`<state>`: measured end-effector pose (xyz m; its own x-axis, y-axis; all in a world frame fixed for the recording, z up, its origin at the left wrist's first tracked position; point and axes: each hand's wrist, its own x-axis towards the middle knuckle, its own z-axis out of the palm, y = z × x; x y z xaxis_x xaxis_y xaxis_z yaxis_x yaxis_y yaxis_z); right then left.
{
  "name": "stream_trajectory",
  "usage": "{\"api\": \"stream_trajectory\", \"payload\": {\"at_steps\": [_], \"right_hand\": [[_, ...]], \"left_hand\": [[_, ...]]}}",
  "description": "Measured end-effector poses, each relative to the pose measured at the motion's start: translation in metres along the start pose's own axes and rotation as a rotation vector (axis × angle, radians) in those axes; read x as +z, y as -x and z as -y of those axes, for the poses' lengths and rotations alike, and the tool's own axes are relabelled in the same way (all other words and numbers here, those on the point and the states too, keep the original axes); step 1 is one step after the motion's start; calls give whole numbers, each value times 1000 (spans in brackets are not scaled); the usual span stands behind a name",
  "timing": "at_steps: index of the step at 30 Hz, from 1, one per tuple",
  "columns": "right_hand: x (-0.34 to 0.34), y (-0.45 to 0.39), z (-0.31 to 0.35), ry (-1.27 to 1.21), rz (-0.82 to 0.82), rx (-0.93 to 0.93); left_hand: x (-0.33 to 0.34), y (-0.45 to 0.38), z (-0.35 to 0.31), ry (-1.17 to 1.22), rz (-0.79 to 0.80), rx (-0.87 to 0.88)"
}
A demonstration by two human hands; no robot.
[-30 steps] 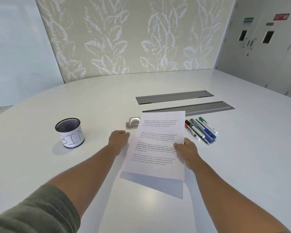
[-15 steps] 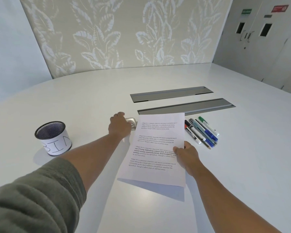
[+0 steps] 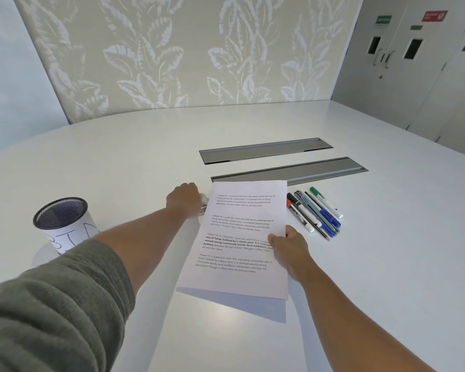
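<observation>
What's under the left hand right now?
A small silvery object: the left hand covers most of it, only its right edge shows beside the paper. What it is cannot be told.

Both arms stretch forward, bare from the elbow down. The left arm (image 3: 134,237), with a grey-green sleeve (image 3: 51,304) over its upper part, reaches farther out and is almost straight. The left hand (image 3: 184,200) lies knuckles up, fingers curled down over a small metal thing (image 3: 203,204). It seems to grip it, though the fingertips are hidden. The right arm (image 3: 346,312) comes in at a slant. The right hand (image 3: 290,248), nearer the body, pinches the right edge of a sheet of paper (image 3: 242,237), thumb on top, holding it raised.
</observation>
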<state>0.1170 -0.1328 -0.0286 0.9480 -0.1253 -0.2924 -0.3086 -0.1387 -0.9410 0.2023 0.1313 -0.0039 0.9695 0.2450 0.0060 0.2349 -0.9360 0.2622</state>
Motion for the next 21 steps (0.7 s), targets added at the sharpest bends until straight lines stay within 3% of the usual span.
{"api": "stream_trajectory", "payload": {"at_steps": [11,14,21], "right_hand": [[3,17,7,6,3,-11],[2,26,11,13,4,-30],[-4,44,13,54,18,-60]], "left_hand": [[-25,36,25,409,241,-172],[-28,52,32,710,148,-299],[-33,93,55,880,110,-462]]}}
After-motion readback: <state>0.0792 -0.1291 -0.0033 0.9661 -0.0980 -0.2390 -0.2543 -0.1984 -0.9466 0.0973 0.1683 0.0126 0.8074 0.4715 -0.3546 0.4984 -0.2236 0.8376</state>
